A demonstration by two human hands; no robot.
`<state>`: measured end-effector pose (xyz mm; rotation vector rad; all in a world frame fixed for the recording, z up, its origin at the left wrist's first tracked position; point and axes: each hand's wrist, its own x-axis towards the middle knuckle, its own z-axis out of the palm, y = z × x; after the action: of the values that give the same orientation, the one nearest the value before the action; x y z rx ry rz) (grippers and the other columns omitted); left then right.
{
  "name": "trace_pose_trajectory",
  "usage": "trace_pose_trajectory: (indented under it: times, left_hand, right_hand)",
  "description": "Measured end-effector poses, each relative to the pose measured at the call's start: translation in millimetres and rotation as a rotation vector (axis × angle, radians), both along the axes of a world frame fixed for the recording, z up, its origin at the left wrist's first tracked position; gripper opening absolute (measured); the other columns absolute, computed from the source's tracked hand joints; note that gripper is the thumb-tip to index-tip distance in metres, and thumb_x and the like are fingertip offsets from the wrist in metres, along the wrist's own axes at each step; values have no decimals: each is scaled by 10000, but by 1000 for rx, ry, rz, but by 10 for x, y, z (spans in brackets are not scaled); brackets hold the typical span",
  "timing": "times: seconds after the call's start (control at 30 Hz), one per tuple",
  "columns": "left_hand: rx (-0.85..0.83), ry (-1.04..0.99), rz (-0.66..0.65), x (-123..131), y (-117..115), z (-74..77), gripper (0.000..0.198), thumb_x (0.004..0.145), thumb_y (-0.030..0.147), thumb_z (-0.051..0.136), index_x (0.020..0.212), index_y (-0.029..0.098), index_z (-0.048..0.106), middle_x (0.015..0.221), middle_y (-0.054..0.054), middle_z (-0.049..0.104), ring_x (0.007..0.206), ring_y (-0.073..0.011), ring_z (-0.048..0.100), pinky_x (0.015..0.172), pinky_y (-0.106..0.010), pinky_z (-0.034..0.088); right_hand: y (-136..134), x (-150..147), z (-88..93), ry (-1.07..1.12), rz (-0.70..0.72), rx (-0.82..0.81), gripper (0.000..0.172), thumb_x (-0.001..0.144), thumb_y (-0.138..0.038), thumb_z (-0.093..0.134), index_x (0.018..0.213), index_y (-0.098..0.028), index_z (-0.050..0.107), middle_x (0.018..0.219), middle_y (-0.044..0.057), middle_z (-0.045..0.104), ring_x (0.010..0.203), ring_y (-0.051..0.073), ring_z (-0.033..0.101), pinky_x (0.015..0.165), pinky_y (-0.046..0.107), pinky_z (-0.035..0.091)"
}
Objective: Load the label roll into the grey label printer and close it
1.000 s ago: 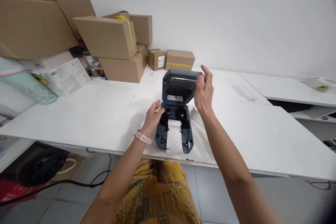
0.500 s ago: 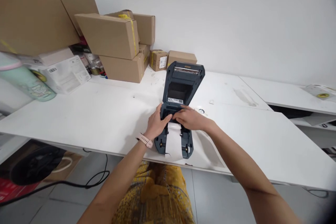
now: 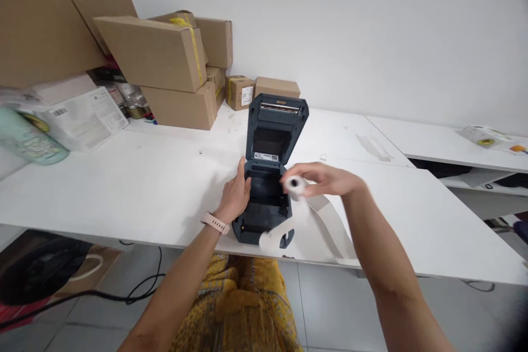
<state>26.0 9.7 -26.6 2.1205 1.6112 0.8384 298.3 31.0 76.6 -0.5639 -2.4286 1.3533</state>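
Note:
A dark label printer [image 3: 259, 209] stands on the table with its lid [image 3: 277, 126] raised, and its inner bay shows bare. My left hand [image 3: 235, 196] grips the printer's left side wall, the thumb over the inner edge and the fingers along the outside. Off the printer's right side, my right hand [image 3: 325, 179] pinches a small white paper roll [image 3: 296, 189] between thumb and fingers, its dark core facing me. From the roll a loose paper strip [image 3: 277, 234] curls down over the printer's front right corner, blurred by motion.
A curved white paper strip [image 3: 328, 223] lies on the white table [image 3: 173, 187] right of the printer. Cardboard boxes [image 3: 152, 52] are stacked at the back left, beside a white carton [image 3: 88, 118] and a mint green bottle [image 3: 35, 137]. Cables [image 3: 144, 283] run below the table.
My right hand has lifted the paper roll out of the printer and moved right with it, the strip trailing. My left hand has shifted from inside the bay to the printer's left side.

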Motion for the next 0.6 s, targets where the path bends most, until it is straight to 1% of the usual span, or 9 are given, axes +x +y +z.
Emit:
trace_pose_trajectory:
  times: [0.07, 0.1, 0.2, 0.27, 0.37, 0.43, 0.5, 0.57, 0.6]
  left_hand:
    - [13, -27, 10, 7, -6, -5, 639, 1055, 287, 302, 1636, 89, 125, 1159, -205, 744, 1045, -336, 734, 921, -483, 533]
    - [11, -32, 16, 12, -8, 0, 637, 1053, 286, 305, 1636, 91, 137, 1163, -205, 744, 1054, -338, 734, 930, -492, 533]
    - [-2, -25, 22, 29, -6, 21, 641, 1044, 289, 317, 1633, 91, 162, 1203, -215, 734, 1086, -351, 729, 933, -515, 543]
    - [3, -23, 28, 34, -2, 22, 638, 1041, 300, 323, 1630, 97, 184, 1262, -222, 714, 1117, -354, 721, 937, -520, 549]
    - [22, -20, 58, 30, 4, 0, 625, 1039, 317, 331, 1624, 121, 224, 1346, -218, 679, 1169, -356, 705, 945, -519, 552]
    - [32, -16, 68, 24, 8, -15, 626, 1039, 338, 337, 1622, 133, 238, 1369, -212, 668, 1191, -359, 696, 939, -513, 557]
    - [44, -7, 72, 19, 13, -21, 629, 1037, 353, 344, 1618, 132, 250, 1341, -207, 686, 1171, -357, 705, 923, -502, 564]
    - [47, 7, 76, 17, 18, -17, 631, 1034, 352, 344, 1616, 123, 259, 1251, -198, 727, 1107, -350, 729, 907, -493, 568]
    - [46, 16, 76, 18, 20, -14, 631, 1034, 350, 338, 1615, 117, 260, 1194, -190, 746, 1068, -349, 740, 900, -492, 569]
  right_hand:
    - [-117, 556, -71, 314, -136, -32, 390, 873, -479, 742, 1190, -276, 640, 1094, 67, 745, 1047, 240, 708, 904, 407, 568]
    - [-173, 825, -150, 418, -262, -33, 385, 845, -497, 767, 1151, -304, 635, 1073, 55, 742, 1036, 246, 712, 889, 414, 575]
    - [-282, 1434, -504, 423, -711, -90, 502, 718, -539, 860, 1095, -334, 601, 1114, 48, 723, 1107, 278, 701, 893, 434, 582]
    - [-282, 1611, -782, 335, -868, -125, 543, 701, -579, 850, 1092, -321, 577, 1184, 68, 717, 1081, 277, 703, 865, 431, 583]
    - [-214, 1615, -1151, 211, -930, -157, 473, 752, -528, 812, 1080, -267, 593, 1211, 104, 729, 964, 238, 708, 835, 411, 576]
    - [-171, 1569, -1299, 140, -946, -175, 437, 760, -480, 803, 1072, -238, 617, 1200, 115, 741, 934, 224, 706, 853, 413, 573]
    - [-155, 1558, -1325, 86, -948, -183, 461, 768, -453, 785, 1143, -238, 625, 1285, 135, 717, 1012, 243, 704, 907, 439, 566]
    - [-155, 1582, -1225, 57, -948, -163, 538, 812, -434, 735, 1297, -265, 577, 1448, 154, 624, 1209, 274, 654, 1016, 479, 526]
    - [-152, 1591, -1138, 49, -946, -143, 574, 842, -425, 701, 1370, -281, 530, 1527, 154, 555, 1323, 279, 593, 1083, 494, 485]
